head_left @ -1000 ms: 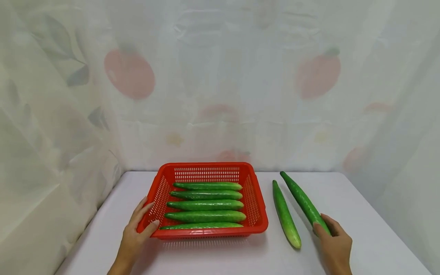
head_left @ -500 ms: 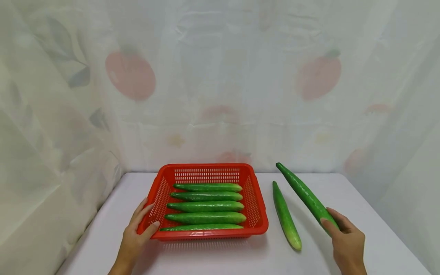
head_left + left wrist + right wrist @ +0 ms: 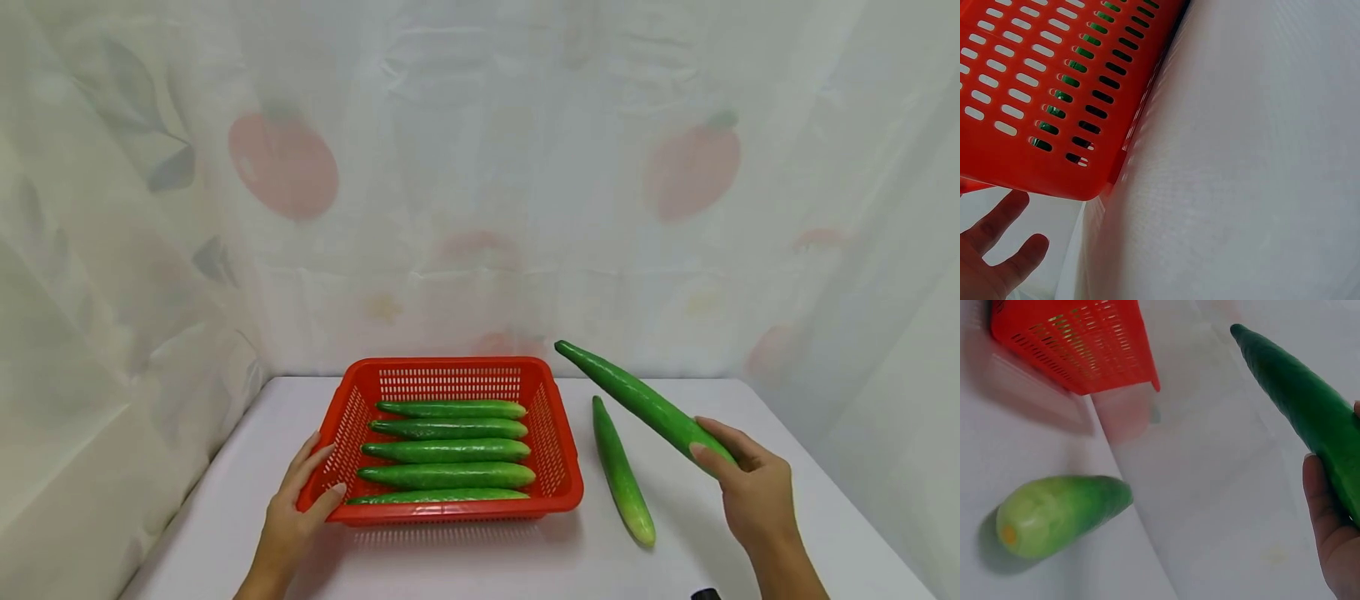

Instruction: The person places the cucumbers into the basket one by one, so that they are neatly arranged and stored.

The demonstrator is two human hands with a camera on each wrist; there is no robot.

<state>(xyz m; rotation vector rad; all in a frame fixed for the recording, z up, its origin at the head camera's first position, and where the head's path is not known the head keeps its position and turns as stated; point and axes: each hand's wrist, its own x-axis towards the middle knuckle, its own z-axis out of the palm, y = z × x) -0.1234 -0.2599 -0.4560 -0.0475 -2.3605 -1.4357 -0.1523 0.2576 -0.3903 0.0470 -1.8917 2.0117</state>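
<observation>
My right hand grips a green cucumber near its paler end, above the table and tilted, its thin dark end pointing up and left. In the right wrist view the thumb lies along the held cucumber. My left hand rests at the left front corner of a red basket, thumb over the rim and fingers spread along the side. Several cucumbers lie crosswise in the basket, in roughly parallel rows. Another cucumber lies on the table between basket and right hand.
The white table ends at a pale curtain printed with fruit, which also runs along the left side. A small black object shows at the bottom edge, right of centre.
My right hand has lifted the cucumber off the table, and its thin end has swung left towards the basket. The left hand and the basket have stayed in place.
</observation>
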